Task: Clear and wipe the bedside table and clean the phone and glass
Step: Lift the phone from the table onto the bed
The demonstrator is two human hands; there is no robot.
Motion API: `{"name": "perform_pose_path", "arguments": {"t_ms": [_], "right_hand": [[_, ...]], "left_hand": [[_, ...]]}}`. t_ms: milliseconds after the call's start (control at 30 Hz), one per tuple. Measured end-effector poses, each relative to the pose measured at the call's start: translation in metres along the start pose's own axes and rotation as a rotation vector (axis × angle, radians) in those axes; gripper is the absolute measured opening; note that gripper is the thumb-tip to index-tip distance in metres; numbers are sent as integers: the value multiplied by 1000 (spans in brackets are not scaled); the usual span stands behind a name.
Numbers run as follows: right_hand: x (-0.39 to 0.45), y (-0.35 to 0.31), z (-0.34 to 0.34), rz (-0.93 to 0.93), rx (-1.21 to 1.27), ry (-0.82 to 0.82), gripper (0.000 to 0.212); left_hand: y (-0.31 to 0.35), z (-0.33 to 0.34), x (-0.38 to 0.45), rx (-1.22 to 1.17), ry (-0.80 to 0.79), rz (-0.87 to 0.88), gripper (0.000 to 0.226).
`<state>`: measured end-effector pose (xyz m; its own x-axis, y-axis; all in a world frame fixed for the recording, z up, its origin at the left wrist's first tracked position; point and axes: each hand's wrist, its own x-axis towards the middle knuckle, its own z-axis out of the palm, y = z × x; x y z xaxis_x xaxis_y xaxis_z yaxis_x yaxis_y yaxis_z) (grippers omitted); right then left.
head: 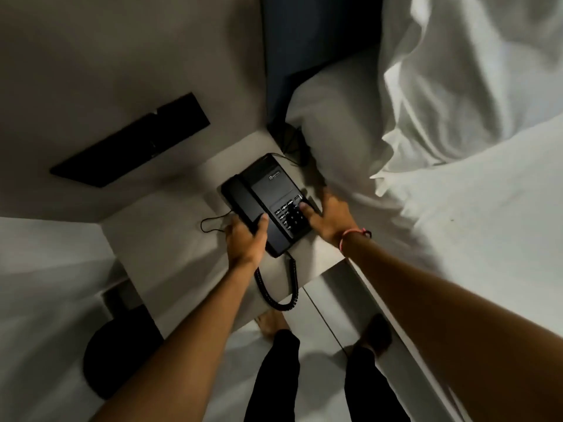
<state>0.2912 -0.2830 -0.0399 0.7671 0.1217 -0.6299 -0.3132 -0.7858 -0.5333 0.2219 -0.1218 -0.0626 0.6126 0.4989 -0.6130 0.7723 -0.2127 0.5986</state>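
Apparently both hands grip the phone (268, 205); logo unreadable.

phone (268, 205) sits on the bedside table (170, 239), bed (457, 208) to its right.

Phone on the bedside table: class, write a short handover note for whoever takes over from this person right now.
Left hand grips the near end of the handset. Right hand holds the right edge of the phone, thumb on the keypad. The phone is at the bedside table; whether resting or lifted is unclear. Its coiled cord hangs off the front edge. No glass or cloth in view. Wiping and cleaning cannot be confirmed done.
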Motion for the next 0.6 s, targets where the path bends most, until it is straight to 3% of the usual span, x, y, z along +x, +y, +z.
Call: {"name": "perform_pose_path", "arguments": {"t_ms": [200, 333, 433, 600], "right_hand": [[61, -15, 26, 95, 208, -40, 61], [51, -11, 46, 102, 311, 91, 57], [37, -3, 50, 108, 350, 154, 48], [-5, 16, 58, 156, 509, 242, 43]], "left_hand": [[3, 18, 40, -306, 114, -124, 54], [-4, 15, 54, -565, 7, -233, 53], [-8, 10, 53, -566, -135, -217, 46], [-6, -6, 27, -458, -236, -128, 65]]}}
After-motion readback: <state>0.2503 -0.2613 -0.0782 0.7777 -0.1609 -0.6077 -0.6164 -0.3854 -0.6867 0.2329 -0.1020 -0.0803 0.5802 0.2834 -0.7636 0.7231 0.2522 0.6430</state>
